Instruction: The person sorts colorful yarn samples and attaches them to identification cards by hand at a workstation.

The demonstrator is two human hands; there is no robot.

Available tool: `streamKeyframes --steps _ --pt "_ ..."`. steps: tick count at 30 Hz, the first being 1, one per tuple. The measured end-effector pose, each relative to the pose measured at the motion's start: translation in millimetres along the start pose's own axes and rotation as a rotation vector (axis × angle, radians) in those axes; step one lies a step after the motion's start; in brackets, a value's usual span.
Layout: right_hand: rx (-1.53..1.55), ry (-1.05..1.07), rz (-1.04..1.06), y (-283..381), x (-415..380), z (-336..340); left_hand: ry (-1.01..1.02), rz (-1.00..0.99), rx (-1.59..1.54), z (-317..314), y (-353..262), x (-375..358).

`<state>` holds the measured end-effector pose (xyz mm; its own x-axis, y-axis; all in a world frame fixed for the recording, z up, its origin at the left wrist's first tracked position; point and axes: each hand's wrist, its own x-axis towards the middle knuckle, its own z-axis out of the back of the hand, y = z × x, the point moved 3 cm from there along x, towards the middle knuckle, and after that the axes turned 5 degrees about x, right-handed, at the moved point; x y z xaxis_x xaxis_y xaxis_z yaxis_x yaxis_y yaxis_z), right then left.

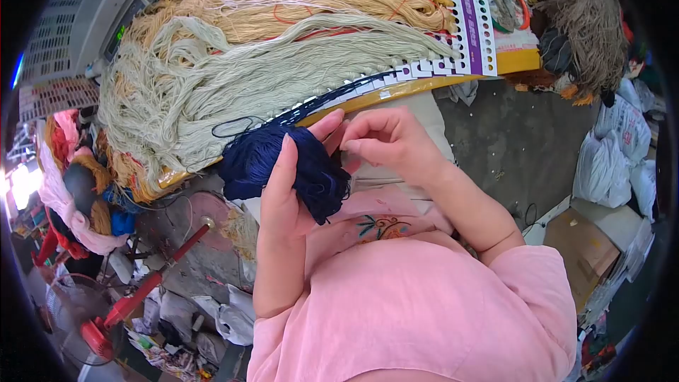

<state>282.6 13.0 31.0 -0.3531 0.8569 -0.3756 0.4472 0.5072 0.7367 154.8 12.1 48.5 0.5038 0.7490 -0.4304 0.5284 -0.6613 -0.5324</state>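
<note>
Thread-laden table (417, 85) ahead; navy yarn (251, 159) in left hand (281, 187), right hand (396, 143) beside.

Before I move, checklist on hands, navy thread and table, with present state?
1. Navy bundle in left hand: ok, thumb across its near side.
2. Right hand off the bundle's body: ok, thumb and index drawn together beside it.
3. Thread in the right-hand pinch: cannot tell, too fine to see.
4. Navy strands clear of the pale green skeins: not ok, a loose loop lies over them.
5. Purple-and-white punched strip uncovered along its length: ok for the part in view.
</note>
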Motion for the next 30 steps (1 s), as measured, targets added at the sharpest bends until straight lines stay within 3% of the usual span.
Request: streamKeyframes --steps 3,7,13,16,19,21,22,23,24,25,26,27,28,30 --pt "-0.001 -0.037 -0.078 1 0 1 -0.02 0.013 -0.036 5 5 -1" --pt "-0.07 0.062 0.033 -9 3 -2 -0.025 0.02 -0.001 4 5 2" --pt "0.125 0.001 -0.053 3 -2 7 0.005 0.064 -0.106 7 4 4" --pt "0.291 0.116 -0.005 4 1 13 -0.045 0.03 -0.014 4 6 5" --pt "0.691 0.204 0.03 11 1 20 -0.055 -0.063 0.158 20 7 2" --pt "0.976 0.427 0.007 39 -10 30 -0.136 -0.111 0.187 22 -1 -1" --pt "1.033 0.514 0.131 52 -16 52 -0.219 -0.149 0.107 25 -13 -5" --pt "1.066 0.259 0.396 72 -29 70 -0.324 -0.225 -0.011 40 -29 -12" --pt "1.107 0.382 0.484 100 -44 98 -0.358 -0.325 -0.17 58 -50 -22" --pt "1.055 0.158 0.731 136 -61 133 -0.154 -0.353 -0.616 78 -69 -29" --pt "0.973 -0.038 1.015 170 -84 173 -0.117 -0.422 -0.727 111 -90 -42" --pt "0.862 -0.238 1.149 195 -121 226 -0.163 -0.442 -0.736 118 -106 -56" --pt "0.746 -0.226 1.197 219 -157 257 -0.023 -0.404 -0.69 131 -120 -66" --pt "0.38 -0.191 1.346 225 -165 204 0.145 -0.333 -0.559 72 -111 -47"
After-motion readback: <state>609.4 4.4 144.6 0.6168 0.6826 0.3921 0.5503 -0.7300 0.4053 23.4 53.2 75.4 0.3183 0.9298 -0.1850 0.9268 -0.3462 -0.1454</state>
